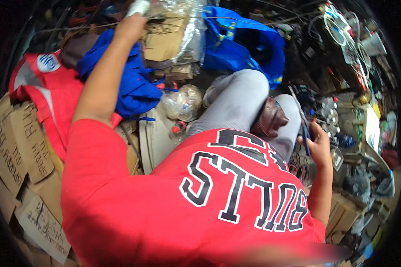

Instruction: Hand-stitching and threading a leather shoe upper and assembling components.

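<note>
My left arm reaches out to the far left, where my left hand is closed around a white cylindrical object, cut off by the top of the picture. On the right, beside my knee, my right hand has its thumb and fingers closed on a long, thin, dark blue tool. Its narrow end points away from me, and I cannot make out its exact kind. A dark brown leather piece, folded and shoe-like, rests between my grey-trousered thighs.
A blue cloth and a red garment lie at left, above marked cardboard. Ahead are a clear plastic bag and an open blue bag. A clear, rounded bundle sits by my leg. Cables and clutter crowd the right.
</note>
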`<state>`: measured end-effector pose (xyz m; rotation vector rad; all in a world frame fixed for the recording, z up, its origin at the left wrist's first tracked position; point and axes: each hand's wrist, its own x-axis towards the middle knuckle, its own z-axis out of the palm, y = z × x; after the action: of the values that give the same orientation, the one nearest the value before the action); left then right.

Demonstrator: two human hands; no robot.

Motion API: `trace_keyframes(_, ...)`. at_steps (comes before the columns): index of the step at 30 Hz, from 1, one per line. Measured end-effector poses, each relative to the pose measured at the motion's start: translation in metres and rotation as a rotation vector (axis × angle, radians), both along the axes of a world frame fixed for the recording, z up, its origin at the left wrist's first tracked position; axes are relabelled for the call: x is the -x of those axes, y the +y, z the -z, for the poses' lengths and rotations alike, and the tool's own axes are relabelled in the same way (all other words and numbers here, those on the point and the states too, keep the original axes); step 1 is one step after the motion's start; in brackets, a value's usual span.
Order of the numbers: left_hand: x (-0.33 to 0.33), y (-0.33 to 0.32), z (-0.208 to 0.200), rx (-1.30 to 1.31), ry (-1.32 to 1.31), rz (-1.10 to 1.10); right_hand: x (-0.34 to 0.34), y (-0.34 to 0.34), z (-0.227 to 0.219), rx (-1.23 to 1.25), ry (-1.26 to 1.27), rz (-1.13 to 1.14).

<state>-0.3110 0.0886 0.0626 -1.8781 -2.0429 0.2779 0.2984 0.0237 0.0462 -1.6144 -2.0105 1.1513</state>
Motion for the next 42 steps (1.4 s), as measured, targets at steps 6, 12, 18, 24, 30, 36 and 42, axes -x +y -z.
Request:
trace_keyframes(6,-0.002,-0.009,-0.016,0.255,0.004,-0.273,0.008,-0.003,0.004,-0.101,-0.068,-0.021)
trace_keyframes(12,0.011,-0.004,-0.010,-0.094,-0.114,-0.153,0.011,-0.001,0.007,-0.090,-0.124,-0.044)
trace_keyframes(18,-0.001,-0.009,0.004,-0.308,-0.210,0.035,0.011,-0.003,0.010,-0.082,-0.070,-0.018)
trace_keyframes(24,-0.023,-0.022,0.009,0.151,0.023,-0.238,0.017,-0.004,0.007,-0.118,-0.089,-0.048)
trace_keyframes(30,-0.035,-0.010,-0.021,0.006,-0.074,-0.189,0.023,-0.002,-0.001,-0.321,-0.237,-0.068)
trace_keyframes(36,-0.139,-0.016,-0.008,-0.389,-0.488,0.375,0.033,-0.003,-0.004,-0.536,-0.355,-0.139)
trace_keyframes(42,-0.276,-0.038,0.020,-0.050,-1.401,0.481,0.039,-0.005,-0.006,-0.603,-0.421,-0.144)
